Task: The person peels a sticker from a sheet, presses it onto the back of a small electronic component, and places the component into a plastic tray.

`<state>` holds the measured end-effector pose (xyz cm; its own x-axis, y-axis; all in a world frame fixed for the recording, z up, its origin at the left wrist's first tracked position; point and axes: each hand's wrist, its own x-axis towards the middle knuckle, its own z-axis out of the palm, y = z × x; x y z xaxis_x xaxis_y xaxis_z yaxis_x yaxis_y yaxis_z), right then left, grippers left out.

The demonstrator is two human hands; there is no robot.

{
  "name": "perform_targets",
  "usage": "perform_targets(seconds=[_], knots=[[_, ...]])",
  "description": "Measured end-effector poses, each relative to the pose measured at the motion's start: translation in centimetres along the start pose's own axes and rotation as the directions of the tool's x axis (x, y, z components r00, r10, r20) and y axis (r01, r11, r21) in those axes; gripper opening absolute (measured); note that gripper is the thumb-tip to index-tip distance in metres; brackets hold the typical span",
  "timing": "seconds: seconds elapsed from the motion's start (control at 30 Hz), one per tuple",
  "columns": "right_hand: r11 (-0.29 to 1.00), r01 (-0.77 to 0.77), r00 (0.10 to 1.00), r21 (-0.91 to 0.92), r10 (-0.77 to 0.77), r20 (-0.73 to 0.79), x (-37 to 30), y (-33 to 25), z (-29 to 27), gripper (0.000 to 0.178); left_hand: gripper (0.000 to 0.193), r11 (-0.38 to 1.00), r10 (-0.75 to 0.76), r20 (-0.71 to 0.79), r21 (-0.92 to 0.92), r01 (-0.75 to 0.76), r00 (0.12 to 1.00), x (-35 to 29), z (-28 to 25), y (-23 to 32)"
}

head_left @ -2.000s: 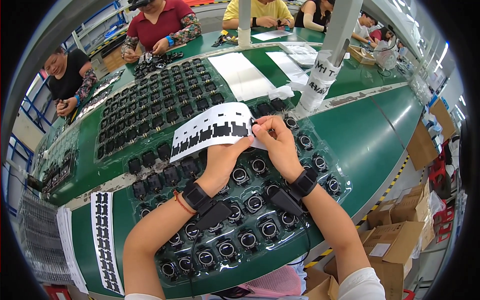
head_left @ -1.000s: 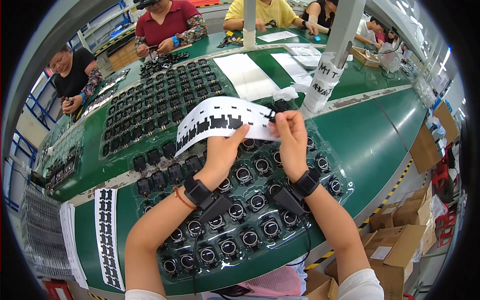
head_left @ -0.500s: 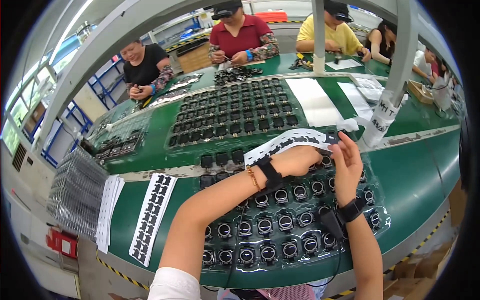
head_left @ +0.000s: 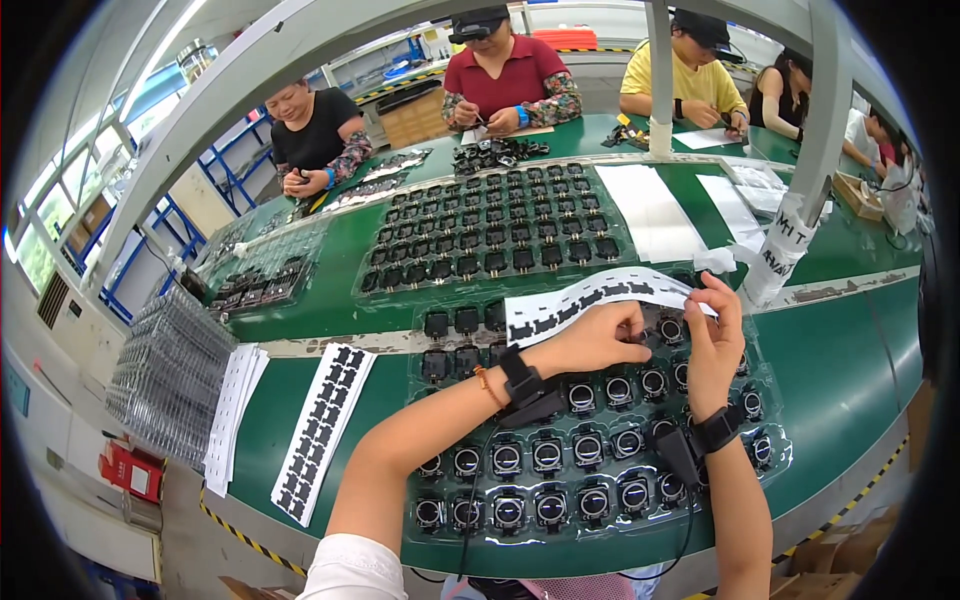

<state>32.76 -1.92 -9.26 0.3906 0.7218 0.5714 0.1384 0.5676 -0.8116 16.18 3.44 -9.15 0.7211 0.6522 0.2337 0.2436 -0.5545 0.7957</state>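
A white backing sheet (head_left: pixel 590 285) with rows of black die-cut pieces arches above the clear plastic tray (head_left: pixel 775 470). My right hand (head_left: pixel 715 335) pinches the sheet's right end between thumb and fingers. Just below the sheet is my left hand (head_left: pixel 597 338), its bent index finger and thumb apart, with nothing visible between them. Small black square parts with round silvery rings (head_left: pixel 547 455) fill most of the tray. Toward its far left corner, plain black square parts (head_left: pixel 436 325) sit without visible rings. Black straps with small devices circle both wrists.
Another sheet of black pieces (head_left: pixel 322 435) lies left of the tray, beside white sheets (head_left: pixel 233 415) and stacked clear trays (head_left: pixel 165 360). Beyond stand a full tray of black parts (head_left: pixel 495 225) and a metal post (head_left: pixel 800 190). Several people work across the green table (head_left: pixel 840 345).
My left hand's index finger and thumb have spread apart, slightly back from the sheet's end. My right hand still pinches that end. The whole view has shifted slightly.
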Motion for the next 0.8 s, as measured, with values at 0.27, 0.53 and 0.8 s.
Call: perform_targets(seconds=[0.27,0.53,0.8], knots=[[0.985,-0.078,0.976,-0.151,0.106,0.188,-0.2,-0.1,-0.5,0.008,0.028,0.842,-0.089,0.128,-0.521,0.143,0.988,-1.4,-0.9,-0.8],[0.918,-0.202,0.897,-0.341,0.313,0.311,-0.6,-0.4,-0.2,0.01,0.039,0.835,-0.174,0.062,-0.519,0.181,0.983,-1.7,-1.3,-0.5],[0.904,-0.261,0.861,-0.338,0.377,0.342,-0.7,-0.7,-0.1,0.011,0.04,0.848,-0.162,0.066,-0.501,0.173,0.985,-1.7,-1.4,-0.2]])
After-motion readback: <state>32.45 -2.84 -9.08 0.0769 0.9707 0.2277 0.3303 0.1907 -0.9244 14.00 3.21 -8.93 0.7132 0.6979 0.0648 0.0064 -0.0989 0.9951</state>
